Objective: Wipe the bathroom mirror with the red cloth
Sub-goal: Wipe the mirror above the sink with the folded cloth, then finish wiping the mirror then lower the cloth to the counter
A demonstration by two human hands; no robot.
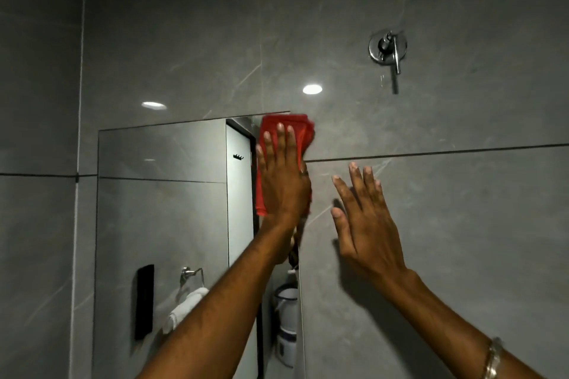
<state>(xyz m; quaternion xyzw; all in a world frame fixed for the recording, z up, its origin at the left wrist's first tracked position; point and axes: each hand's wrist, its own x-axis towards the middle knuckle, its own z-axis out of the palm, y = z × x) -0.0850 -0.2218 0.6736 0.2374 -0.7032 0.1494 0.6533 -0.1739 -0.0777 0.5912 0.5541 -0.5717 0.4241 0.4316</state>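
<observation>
The rectangular mirror (163, 209) is set in the grey tiled wall at the left and centre. My left hand (283, 175) lies flat, fingers pointing up, pressing the folded red cloth (303, 129) against the mirror's top right corner. Part of the cloth overlaps the tile beside the mirror. My right hand (363, 215) is spread open with its palm toward the wall tile just right of the mirror, holding nothing; I cannot tell whether it touches the tile. A bracelet sits on the right wrist.
A chrome wall valve (388, 48) with a lever handle sticks out of the tile at the upper right. The mirror reflects a door, a towel ring with a white towel, a black wall fixture and white containers. A wall corner (80, 71) runs down the left.
</observation>
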